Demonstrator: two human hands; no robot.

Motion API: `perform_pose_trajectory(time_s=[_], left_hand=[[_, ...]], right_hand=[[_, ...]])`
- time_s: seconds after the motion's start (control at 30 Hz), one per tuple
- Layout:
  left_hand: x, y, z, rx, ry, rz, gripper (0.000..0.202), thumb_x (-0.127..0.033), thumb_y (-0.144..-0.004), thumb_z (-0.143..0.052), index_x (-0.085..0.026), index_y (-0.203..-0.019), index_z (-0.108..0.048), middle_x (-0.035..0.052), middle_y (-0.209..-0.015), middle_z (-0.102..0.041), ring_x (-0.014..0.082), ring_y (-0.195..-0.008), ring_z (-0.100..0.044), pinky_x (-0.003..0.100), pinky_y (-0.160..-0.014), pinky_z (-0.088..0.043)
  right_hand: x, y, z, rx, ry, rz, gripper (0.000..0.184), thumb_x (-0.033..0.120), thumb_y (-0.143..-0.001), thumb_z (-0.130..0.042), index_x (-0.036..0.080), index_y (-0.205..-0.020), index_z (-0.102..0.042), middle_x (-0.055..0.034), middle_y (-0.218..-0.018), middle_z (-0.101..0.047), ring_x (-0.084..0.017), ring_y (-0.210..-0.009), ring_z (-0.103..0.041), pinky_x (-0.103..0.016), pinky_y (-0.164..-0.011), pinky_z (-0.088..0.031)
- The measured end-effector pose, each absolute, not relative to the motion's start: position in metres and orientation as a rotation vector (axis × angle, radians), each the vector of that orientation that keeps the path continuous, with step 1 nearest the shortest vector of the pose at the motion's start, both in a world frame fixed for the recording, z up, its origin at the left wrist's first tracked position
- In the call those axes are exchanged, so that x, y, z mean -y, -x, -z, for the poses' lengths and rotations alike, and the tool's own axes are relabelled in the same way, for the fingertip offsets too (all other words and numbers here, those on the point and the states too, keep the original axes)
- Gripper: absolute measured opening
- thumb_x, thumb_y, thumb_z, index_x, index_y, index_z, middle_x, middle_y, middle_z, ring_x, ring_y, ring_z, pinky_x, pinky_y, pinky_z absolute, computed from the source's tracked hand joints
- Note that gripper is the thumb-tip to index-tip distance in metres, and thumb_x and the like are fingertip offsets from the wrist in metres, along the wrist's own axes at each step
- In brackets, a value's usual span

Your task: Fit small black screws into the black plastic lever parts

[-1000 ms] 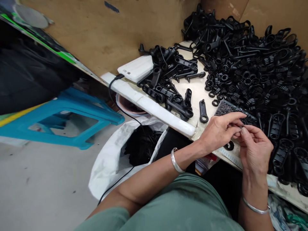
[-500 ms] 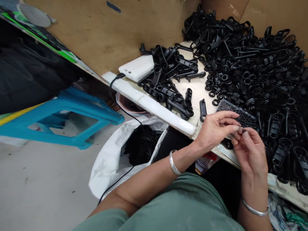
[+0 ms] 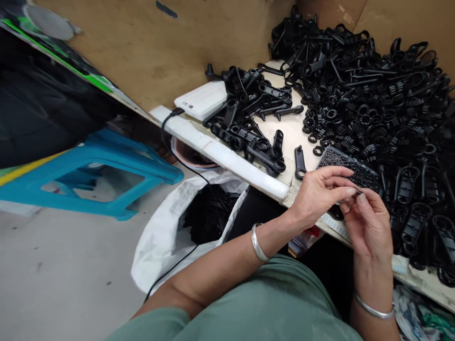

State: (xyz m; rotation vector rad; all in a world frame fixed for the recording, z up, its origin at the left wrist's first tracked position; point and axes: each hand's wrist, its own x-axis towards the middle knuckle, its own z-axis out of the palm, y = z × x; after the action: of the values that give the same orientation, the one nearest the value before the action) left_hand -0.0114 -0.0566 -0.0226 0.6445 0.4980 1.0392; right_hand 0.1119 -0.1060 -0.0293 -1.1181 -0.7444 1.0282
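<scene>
My left hand and my right hand meet fingertip to fingertip just over the table's front edge. Both pinch a tiny dark part between them, too small to name. Right behind the fingertips lies a small flat tray of tiny black pieces. A single black plastic arm lies on the table just left of my left hand. A black ring piece sits on the table under my hands.
A large heap of black plastic arms and rings covers the table's right and back. A smaller pile lies left, beside a white power bank with a cable. Below the edge are a white sack and a blue stool.
Both hands have shifted slightly left and towards me while staying pinched together; my left fingers have curled in more. Nothing else has moved.
</scene>
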Motion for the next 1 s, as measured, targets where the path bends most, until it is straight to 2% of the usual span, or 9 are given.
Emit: perform_pose_trajectory(time_s=[0.17, 0.4, 0.53, 0.87, 1.0], left_hand=[[0.057, 0.01, 0.026, -0.519, -0.701, -1.053, 0.031, -0.011, -0.069, -0.077, -0.012, -0.099, -0.068, 0.0022, -0.08, -0.075, 0.0086, -0.059, -0.066, 0.021, -0.06, -0.057], [0.059, 0.008, 0.025, -0.643, -0.867, -1.125, 0.024, -0.008, -0.073, -0.074, -0.013, -0.096, -0.071, 0.0032, -0.083, -0.076, 0.012, -0.075, -0.072, 0.02, -0.069, -0.06], [0.061, 0.008, 0.025, -0.659, -0.912, -1.117, 0.023, -0.008, -0.074, -0.073, -0.013, -0.097, -0.072, 0.0042, -0.085, -0.077, 0.0137, -0.077, -0.073, 0.021, -0.07, -0.061], [0.056, 0.012, 0.031, -0.624, -1.042, -1.102, 0.026, -0.014, -0.079, -0.074, -0.012, -0.104, -0.07, 0.0061, -0.093, -0.078, 0.0159, -0.081, -0.075, 0.023, -0.074, -0.062], [0.056, 0.03, 0.025, -0.676, -1.478, -1.12, 0.032, -0.012, -0.088, -0.065, -0.015, -0.119, -0.066, 0.0069, -0.109, -0.076, 0.0178, -0.101, -0.073, 0.028, -0.091, -0.059]], right_hand=[[0.107, -0.109, 0.028, 0.781, 1.192, -0.86, 0.024, 0.033, -0.066, -0.089, 0.022, -0.083, -0.076, 0.0001, -0.073, -0.071, -0.011, -0.057, -0.06, -0.024, -0.054, -0.051], [0.116, -0.101, 0.023, 0.907, 1.432, -0.551, 0.021, 0.031, -0.075, -0.083, 0.016, -0.089, -0.078, -0.0022, -0.07, -0.071, -0.013, -0.055, -0.064, -0.027, -0.054, -0.054], [0.118, -0.099, 0.019, 0.99, 1.5, -0.422, 0.021, 0.033, -0.078, -0.08, 0.015, -0.09, -0.078, -0.0033, -0.071, -0.073, -0.016, -0.056, -0.067, -0.029, -0.055, -0.058], [0.11, -0.107, 0.012, 1.164, 1.529, -0.377, 0.01, 0.027, -0.08, -0.076, 0.017, -0.083, -0.077, 0.0007, -0.063, -0.069, -0.013, -0.051, -0.064, -0.023, -0.049, -0.053], [0.114, -0.116, 0.012, 1.204, 1.563, -0.367, 0.01, 0.028, -0.079, -0.077, 0.018, -0.083, -0.077, 0.0018, -0.061, -0.068, -0.012, -0.05, -0.063, -0.023, -0.05, -0.054]])
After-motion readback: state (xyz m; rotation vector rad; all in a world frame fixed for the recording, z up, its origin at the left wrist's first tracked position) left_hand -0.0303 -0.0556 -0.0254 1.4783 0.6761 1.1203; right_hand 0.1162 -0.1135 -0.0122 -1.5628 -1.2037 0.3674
